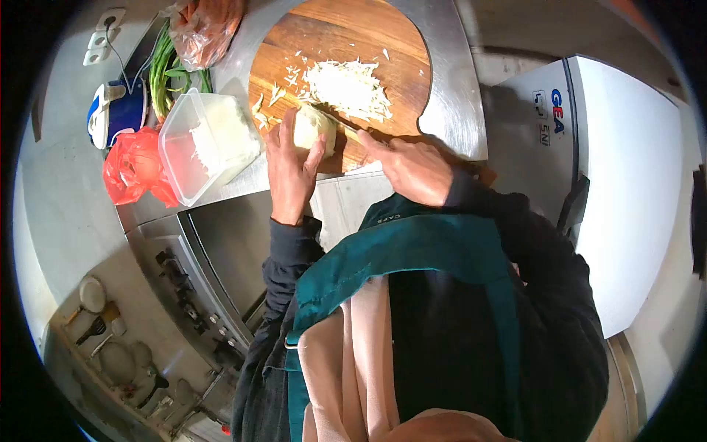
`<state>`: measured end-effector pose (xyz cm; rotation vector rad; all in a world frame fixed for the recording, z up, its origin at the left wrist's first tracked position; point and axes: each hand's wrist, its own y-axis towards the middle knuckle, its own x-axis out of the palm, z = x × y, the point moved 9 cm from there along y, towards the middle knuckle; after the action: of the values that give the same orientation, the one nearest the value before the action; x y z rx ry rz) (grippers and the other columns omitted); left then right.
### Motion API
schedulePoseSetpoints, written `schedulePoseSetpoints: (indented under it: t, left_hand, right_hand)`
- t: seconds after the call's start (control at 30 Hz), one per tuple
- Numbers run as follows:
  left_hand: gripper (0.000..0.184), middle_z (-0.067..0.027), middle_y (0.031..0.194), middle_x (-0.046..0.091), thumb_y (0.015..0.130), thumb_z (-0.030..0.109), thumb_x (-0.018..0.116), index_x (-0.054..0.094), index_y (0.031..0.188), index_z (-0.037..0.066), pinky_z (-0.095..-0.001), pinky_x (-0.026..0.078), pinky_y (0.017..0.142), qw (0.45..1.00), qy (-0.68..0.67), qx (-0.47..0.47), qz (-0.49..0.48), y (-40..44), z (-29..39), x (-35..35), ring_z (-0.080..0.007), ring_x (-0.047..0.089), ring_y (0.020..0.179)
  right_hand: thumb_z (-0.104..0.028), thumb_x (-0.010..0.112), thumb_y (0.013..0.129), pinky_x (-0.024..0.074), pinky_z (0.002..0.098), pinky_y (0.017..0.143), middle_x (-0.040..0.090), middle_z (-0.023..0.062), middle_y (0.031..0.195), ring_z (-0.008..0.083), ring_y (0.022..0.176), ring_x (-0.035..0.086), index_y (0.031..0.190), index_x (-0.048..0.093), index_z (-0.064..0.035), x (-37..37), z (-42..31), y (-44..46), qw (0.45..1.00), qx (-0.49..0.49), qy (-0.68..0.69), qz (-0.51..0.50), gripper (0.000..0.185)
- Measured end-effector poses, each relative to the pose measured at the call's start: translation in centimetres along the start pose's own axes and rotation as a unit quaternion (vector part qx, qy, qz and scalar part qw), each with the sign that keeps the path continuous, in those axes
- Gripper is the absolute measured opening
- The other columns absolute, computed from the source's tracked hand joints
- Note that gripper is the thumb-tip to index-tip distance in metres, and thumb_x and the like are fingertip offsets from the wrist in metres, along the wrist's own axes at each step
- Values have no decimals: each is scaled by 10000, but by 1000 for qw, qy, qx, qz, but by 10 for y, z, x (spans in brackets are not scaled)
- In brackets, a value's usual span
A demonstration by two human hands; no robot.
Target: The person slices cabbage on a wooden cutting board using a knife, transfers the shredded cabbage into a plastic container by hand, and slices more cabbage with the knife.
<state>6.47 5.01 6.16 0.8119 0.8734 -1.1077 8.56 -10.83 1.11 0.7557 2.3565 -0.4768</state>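
Note:
A pale cabbage piece (306,128) rests near the front edge of a wooden cutting board (353,33). My left hand (289,163) is closed around it, thumb on the near side and fingers over the left. In my right hand (412,166) is a knife (340,121), its blade slanting up and left against the cabbage's right side; the handle is mostly hidden in my grip. A pile of shredded cabbage (349,87) lies behind the blade, with loose shreds around it.
Left of the board stands a clear plastic container (188,153) with white shreds in it. Beside it are a red plastic bag (138,166), green onions (160,74), a blue-and-white device (116,112) and a bag of carrots (203,33). A white fridge or freezer (626,169) stands at right.

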Motion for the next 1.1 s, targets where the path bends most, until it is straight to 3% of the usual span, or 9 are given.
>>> schedulePoseSetpoints:
  t: [0.13, 0.23, 0.27, 0.37, 0.47, 0.87, 0.97, 1.1]
  left_hand:
    - [570, -235, 1112, 488, 791, 268, 671, 441, 1269, 60, -421, 413, 874, 997, -73, -10, -19, -1, -4, 1, -381, 487, 1022]
    - [561, -230, 1104, 492, 791, 265, 672, 449, 1259, 53, -415, 416, 866, 1000, -13, 5, -7, 0, -2, 0, -376, 488, 1018]
    - [563, -230, 1102, 493, 791, 266, 671, 446, 1260, 51, -415, 418, 863, 1000, -13, 4, -7, 1, 1, 0, -377, 489, 1016]
    - [568, -230, 1099, 495, 791, 271, 670, 443, 1262, 50, -419, 419, 860, 1000, -10, 6, -8, 2, 4, -1, -379, 490, 1011]
    - [568, -230, 1096, 495, 793, 275, 667, 441, 1263, 49, -427, 418, 858, 1000, 0, 7, -10, 4, 6, 0, -382, 489, 1007]
    - [584, -242, 1086, 494, 780, 307, 678, 448, 1249, 45, -441, 416, 850, 999, 27, 10, -18, 5, 5, 0, -400, 490, 995]
    - [540, -222, 1074, 543, 782, 251, 677, 465, 1231, 41, -430, 418, 847, 999, 40, 11, -4, 5, 2, -4, -385, 496, 1002]
    - [566, -206, 1145, 529, 749, 213, 692, 483, 1254, 69, -379, 408, 907, 997, -43, -28, -56, 12, -11, -5, -339, 500, 1072]
  right_hand:
    - [-53, 516, 810, 480, 453, 638, 593, 179, 826, 369, 691, 595, 1372, 357, -139, -36, -19, -14, 998, -7, 13, 56, 591]
    - [-56, 527, 806, 490, 449, 634, 598, 175, 832, 364, 702, 603, 1377, 350, -150, -27, -27, -16, 999, -18, -9, 45, 605]
    - [-124, 561, 818, 509, 452, 629, 624, 201, 862, 353, 692, 629, 1326, 409, -119, -28, -27, -14, 999, -14, 1, 42, 531]
    - [-127, 564, 815, 511, 441, 618, 611, 235, 850, 353, 684, 629, 1330, 383, -71, -22, -29, -4, 998, -31, 2, 47, 548]
    - [-66, 527, 825, 497, 434, 587, 591, 214, 794, 367, 640, 605, 1375, 338, -104, -15, -29, 12, 996, -41, 21, 73, 583]
    - [-58, 513, 825, 473, 452, 587, 587, 223, 789, 387, 655, 588, 1375, 329, -94, 4, -15, 25, 999, -14, -12, 49, 581]
    - [-60, 508, 827, 464, 451, 594, 587, 221, 790, 387, 670, 588, 1370, 336, -85, 9, -15, 23, 999, -17, -7, 29, 570]
    - [-60, 518, 820, 465, 444, 602, 588, 206, 780, 376, 672, 586, 1372, 339, -88, 0, -9, 1, 1000, 2, -3, 16, 581]
